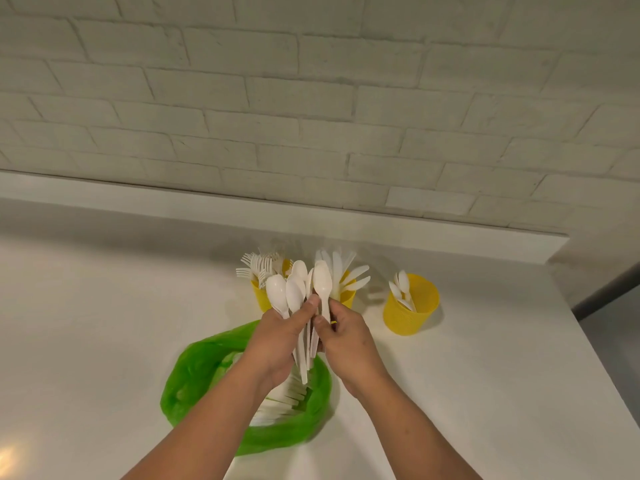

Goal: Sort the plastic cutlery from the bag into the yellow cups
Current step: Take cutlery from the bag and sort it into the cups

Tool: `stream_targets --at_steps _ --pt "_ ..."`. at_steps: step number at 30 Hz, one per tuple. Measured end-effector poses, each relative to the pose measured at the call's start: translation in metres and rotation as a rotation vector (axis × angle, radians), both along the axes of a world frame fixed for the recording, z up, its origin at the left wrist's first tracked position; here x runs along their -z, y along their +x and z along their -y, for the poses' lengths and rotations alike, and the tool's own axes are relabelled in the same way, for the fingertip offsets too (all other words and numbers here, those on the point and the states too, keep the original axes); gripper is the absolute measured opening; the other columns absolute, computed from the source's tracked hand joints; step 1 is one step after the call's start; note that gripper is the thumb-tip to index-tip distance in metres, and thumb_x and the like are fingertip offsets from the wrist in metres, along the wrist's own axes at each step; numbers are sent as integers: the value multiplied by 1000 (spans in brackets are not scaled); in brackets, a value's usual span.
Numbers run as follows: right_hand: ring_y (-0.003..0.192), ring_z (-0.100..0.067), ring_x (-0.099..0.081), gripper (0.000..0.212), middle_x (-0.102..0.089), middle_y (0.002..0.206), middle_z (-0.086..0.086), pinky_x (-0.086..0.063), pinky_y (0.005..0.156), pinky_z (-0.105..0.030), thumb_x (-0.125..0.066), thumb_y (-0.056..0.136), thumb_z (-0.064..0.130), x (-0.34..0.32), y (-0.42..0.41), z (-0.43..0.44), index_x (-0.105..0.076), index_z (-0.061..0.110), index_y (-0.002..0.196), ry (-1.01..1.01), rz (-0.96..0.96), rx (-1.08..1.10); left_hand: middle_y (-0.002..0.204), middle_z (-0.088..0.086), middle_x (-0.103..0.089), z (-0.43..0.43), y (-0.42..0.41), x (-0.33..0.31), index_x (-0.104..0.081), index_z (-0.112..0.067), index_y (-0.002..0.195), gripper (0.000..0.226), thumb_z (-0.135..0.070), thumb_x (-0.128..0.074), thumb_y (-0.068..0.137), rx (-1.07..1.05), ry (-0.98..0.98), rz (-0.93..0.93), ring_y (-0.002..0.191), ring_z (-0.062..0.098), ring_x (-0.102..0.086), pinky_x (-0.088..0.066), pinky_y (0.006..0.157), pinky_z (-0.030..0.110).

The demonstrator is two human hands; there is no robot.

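Spoons point(295, 293) stand gripped between left hand point(277, 341) and right hand point(350, 342).

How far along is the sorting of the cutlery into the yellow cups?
Partly done. The fork cup and knife cup are already well filled; the spoon cup holds only a few. In hand: the left hand grips a bunch of spoons, and the right hand pinches one of them. Left: more white cutlery lies in the green bag.
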State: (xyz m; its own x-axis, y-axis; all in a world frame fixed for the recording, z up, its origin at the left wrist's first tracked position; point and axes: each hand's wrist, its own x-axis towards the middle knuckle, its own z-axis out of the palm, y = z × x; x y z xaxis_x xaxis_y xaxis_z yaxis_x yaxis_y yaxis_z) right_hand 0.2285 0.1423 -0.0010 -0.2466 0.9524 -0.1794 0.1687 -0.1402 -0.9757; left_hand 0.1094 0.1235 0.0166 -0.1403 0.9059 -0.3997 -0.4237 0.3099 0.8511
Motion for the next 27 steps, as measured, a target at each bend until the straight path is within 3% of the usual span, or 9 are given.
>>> stream_targets --at_steps 4,9,15,20,25,27 --pt "104 -7 -72 33 -76 111 10 -58 97 -41 -52 103 12 0 -6 6 -65 32 126 -37 -47 66 110 18 -77 2 10 2 -71 -7 121 26 -20 -63 100 -38 -1 33 106 30 -75 -58 90 42" --pt "104 -10 -73 33 -76 113 9 -59 96 -41 -52 103 9 -1 -7 7 -65 33 122 -69 -121 150 108 17 -78 3 11 2 -70 -5 119 21 -7 -61 99 -117 -13 96 102 31 -76 -58 88 42" --pt "109 -7 -68 30 -71 118 11 -57 97 -35 -53 103 15 -2 -3 5 -59 33 126 1 -30 111 103 13 -80 2 11 2 -75 -9 110 16 -8 -65 98 -91 54 -31 98 25 -77 -60 74 31" --pt "106 -20 -67 28 -69 117 3 -56 91 -41 -49 97 34 1 -4 0 -56 37 124 -35 54 87 107 8 -80 0 11 7 -77 -14 113 18 -13 -69 96 -87 29 -91 103 22 -76 -57 88 36" --pt "114 -14 -63 29 -66 122 5 -51 103 -41 -44 105 24 3 11 -11 -51 27 133 -82 134 19 103 6 -81 2 13 8 -78 -12 109 16 -19 -71 96 -60 13 -97 100 20 -77 -56 86 34" --pt "112 -14 -62 26 -64 122 3 -50 101 -37 -41 108 21 0 14 -15 -48 21 133 -65 170 9 98 10 -81 2 16 7 -78 -11 107 18 -23 -71 96 -44 14 -117 95 24 -78 -57 82 34"
